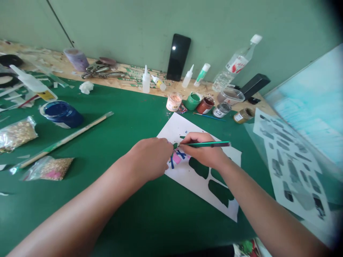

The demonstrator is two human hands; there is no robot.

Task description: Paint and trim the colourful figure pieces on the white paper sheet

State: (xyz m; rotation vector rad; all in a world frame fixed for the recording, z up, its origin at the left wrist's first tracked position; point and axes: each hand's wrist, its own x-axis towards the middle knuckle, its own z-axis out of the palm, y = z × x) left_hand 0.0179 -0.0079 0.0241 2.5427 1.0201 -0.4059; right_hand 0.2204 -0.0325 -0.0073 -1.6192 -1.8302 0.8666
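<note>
My right hand [203,148] is closed around a slim green pencil [221,144], its tip end pointing left toward my other hand. Curled over the left part of a white paper sheet [184,178] is my left hand [151,159], fingers closed; what they hold is hidden. Between the hands are a small pink piece [176,158] and dark blue strips [181,154]. The sheet has several cut-out openings that show the green surface beneath. A small dark green patch lies by the fingertips; I cannot tell if it is a piece or an opening.
Paint jars [193,101] stand behind the sheet, with a thin blue brush [210,116] nearby. A dark blue jar [63,114], a long stick [66,139] and filled bags [55,167] lie left. Another cut-out sheet [291,167] is right. A phone [178,57] leans against the wall.
</note>
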